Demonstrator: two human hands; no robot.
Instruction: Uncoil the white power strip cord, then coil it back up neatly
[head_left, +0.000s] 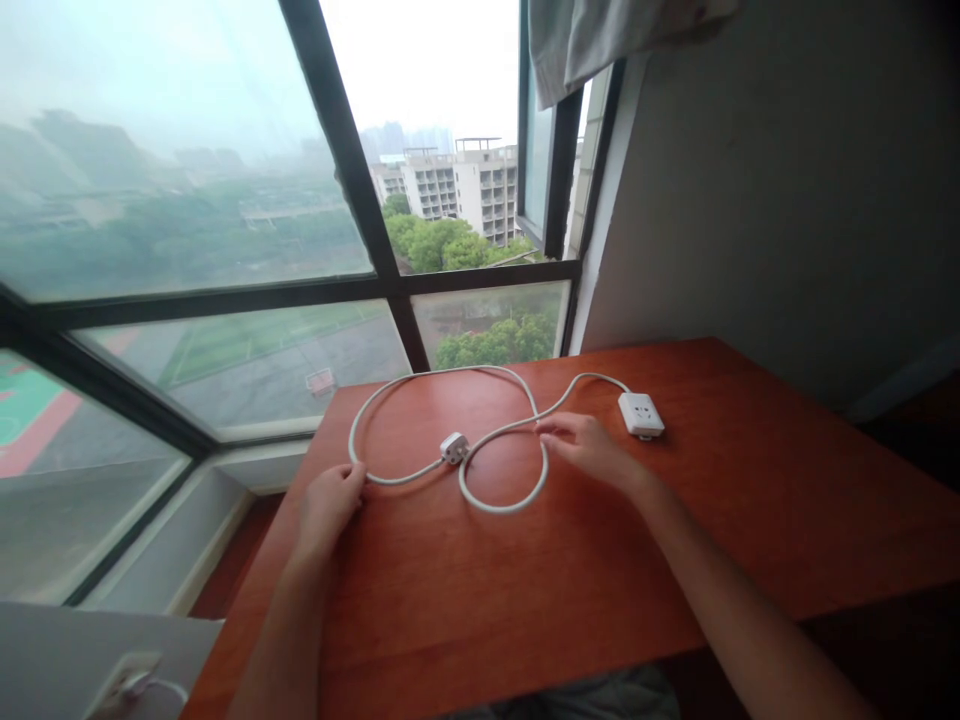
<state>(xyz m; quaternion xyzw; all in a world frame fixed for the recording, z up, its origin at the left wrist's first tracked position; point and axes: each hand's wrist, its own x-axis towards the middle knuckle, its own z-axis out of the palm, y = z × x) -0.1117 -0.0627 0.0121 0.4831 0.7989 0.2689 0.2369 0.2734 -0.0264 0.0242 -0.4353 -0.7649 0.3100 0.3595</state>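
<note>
A white extension cord (501, 510) lies in loops on the reddish-brown table. Its plug (454, 448) rests near the middle of the loops, with the metal pins toward the right. At the cord's far right end sits a square white socket block (641, 414). My left hand (334, 503) is closed at the left side of the large loop, thumb and fingers pinching the cord. On the other side, my right hand (589, 445) has its thumb and forefinger closed on the cord near where the strands cross.
The wooden table (480, 600) stands against a dark-framed window (394, 285), with one pane open at the right. A grey cloth (600, 40) hangs above. At the lower left, a wall outlet (127, 685) has a white cable plugged in.
</note>
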